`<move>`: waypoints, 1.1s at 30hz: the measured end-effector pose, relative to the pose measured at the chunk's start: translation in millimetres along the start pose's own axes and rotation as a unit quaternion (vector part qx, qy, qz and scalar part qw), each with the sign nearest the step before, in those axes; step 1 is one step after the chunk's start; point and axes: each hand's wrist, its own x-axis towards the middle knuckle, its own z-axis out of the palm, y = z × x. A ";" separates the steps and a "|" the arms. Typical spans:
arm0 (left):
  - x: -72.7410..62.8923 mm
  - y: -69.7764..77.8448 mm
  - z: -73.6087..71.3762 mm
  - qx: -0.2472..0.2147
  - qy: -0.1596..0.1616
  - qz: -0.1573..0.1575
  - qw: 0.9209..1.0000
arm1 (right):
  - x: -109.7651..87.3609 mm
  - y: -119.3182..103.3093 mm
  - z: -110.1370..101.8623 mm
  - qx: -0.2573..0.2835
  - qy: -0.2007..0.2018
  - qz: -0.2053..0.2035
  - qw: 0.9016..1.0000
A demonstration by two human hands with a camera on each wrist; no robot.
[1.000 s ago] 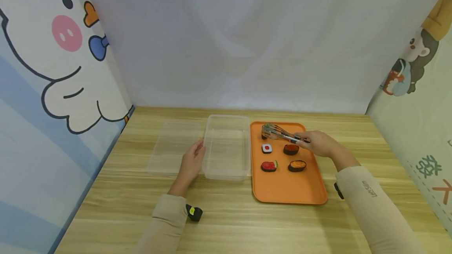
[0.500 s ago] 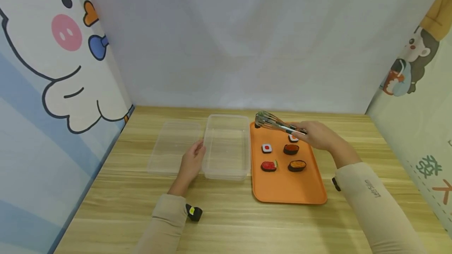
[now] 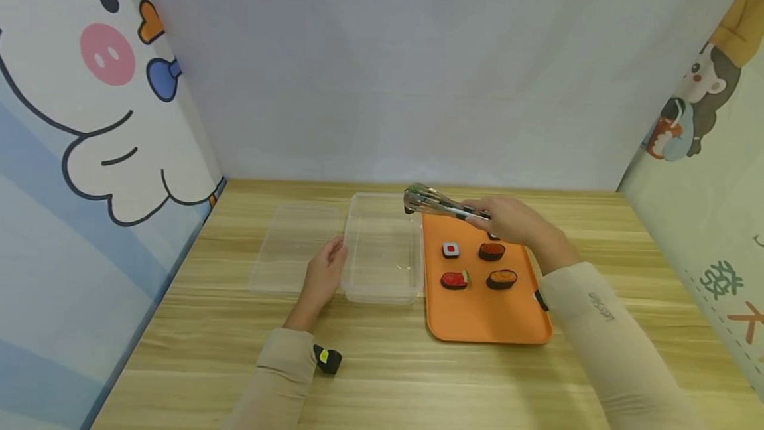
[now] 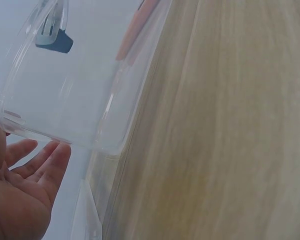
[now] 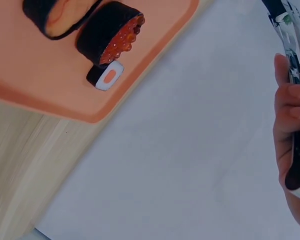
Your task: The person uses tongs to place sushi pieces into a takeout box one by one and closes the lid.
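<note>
My right hand (image 3: 510,217) grips metal tongs (image 3: 444,206), whose tips hold a dark-wrapped sushi piece (image 3: 408,206) with green on top. That piece hangs above the back right corner of a clear plastic box (image 3: 382,254). In the left wrist view, the dark piece (image 4: 55,41) shows through the clear wall. My left hand (image 3: 325,274) stays at the box's left side. Its fingers (image 4: 52,167) are extended, tips right at the box's side wall. An orange tray (image 3: 489,320) right of the box carries several sushi pieces, including a red-roe one (image 3: 492,251) and an orange-topped one (image 3: 501,279).
Left of the box lies a clear flat lid (image 3: 289,251), partly behind my left hand. A small white roll (image 3: 450,250) and a red-topped piece (image 3: 455,280) sit on the tray's left half. A pale curtain (image 3: 388,85) closes off the table's back edge.
My right hand has lifted the sushi piece off the tray's back left with the tongs and carried it left over the box. The left hand has stayed in place.
</note>
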 end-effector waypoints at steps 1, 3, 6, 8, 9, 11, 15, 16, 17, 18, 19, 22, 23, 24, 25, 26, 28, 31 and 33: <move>0.1 -0.5 0.0 0.000 -0.001 -0.001 1.000 | 2.3 -1.2 0.8 0.001 -0.003 -0.001 1.000; 0.5 -1.0 0.2 -0.001 -0.001 -0.001 1.000 | 6.2 -3.8 3.4 -0.001 -0.002 -0.006 1.000; 0.8 -0.8 -0.4 -0.002 0.000 -0.003 1.000 | 12.4 -9.6 6.6 -0.003 -0.004 -0.012 1.000; 1.1 -0.9 -0.4 -0.003 0.002 -0.002 1.000 | 17.1 -13.7 9.0 -0.010 -0.005 -0.012 1.000; 1.1 -1.0 -0.4 -0.003 0.003 -0.002 1.000 | 19.5 -15.8 10.0 -0.013 -0.008 -0.010 1.000; 1.0 -0.7 -0.3 -0.005 0.003 -0.001 1.000 | 24.7 -19.9 12.1 -0.020 -0.014 -0.006 1.000; 0.6 0.7 0.0 -0.008 0.002 -0.002 1.000 | 35.0 -25.2 18.2 -0.024 -0.025 -0.010 0.999; 0.5 1.2 0.0 -0.010 0.002 -0.003 1.000 | 37.3 -26.5 19.8 -0.022 -0.027 -0.010 0.999; 0.4 1.5 0.0 -0.010 0.002 -0.004 1.000 | 39.5 -28.2 21.3 -0.021 -0.030 -0.011 0.999; 0.4 1.7 0.0 -0.011 0.003 -0.005 1.000 | 41.8 -30.0 22.8 -0.020 -0.033 -0.011 0.999; 0.4 2.0 -0.2 -0.012 0.003 -0.007 1.000 | 43.6 -32.8 23.9 -0.024 -0.033 -0.009 0.999; 1.0 2.0 -0.7 -0.010 0.006 -0.007 1.000 | 50.0 -41.3 28.1 -0.039 -0.037 0.002 0.999; 1.4 1.6 -0.9 -0.009 0.008 -0.005 1.000 | 52.1 -44.4 29.5 -0.043 -0.038 0.007 0.998; 1.4 1.7 -1.0 -0.008 0.010 -0.004 1.000 | 54.1 -47.3 31.0 -0.046 -0.039 0.011 0.998; 1.6 1.5 -1.1 -0.007 0.012 -0.003 1.000 | 55.8 -50.2 32.7 -0.049 -0.041 0.014 0.998; 1.6 1.5 -1.2 -0.006 0.014 -0.002 1.000 | 57.4 -52.8 34.3 -0.048 -0.044 0.019 0.998; 1.6 1.5 -1.2 -0.005 0.017 0.000 1.000 | 60.4 -57.1 37.8 -0.047 -0.048 0.025 0.997; 1.1 1.7 -1.5 -0.007 0.016 0.003 1.000 | 64.1 -61.5 43.2 -0.061 -0.052 0.029 0.996; 0.6 1.5 -1.8 -0.010 0.016 0.003 1.000 | 66.2 -64.0 46.5 -0.073 -0.053 0.031 0.995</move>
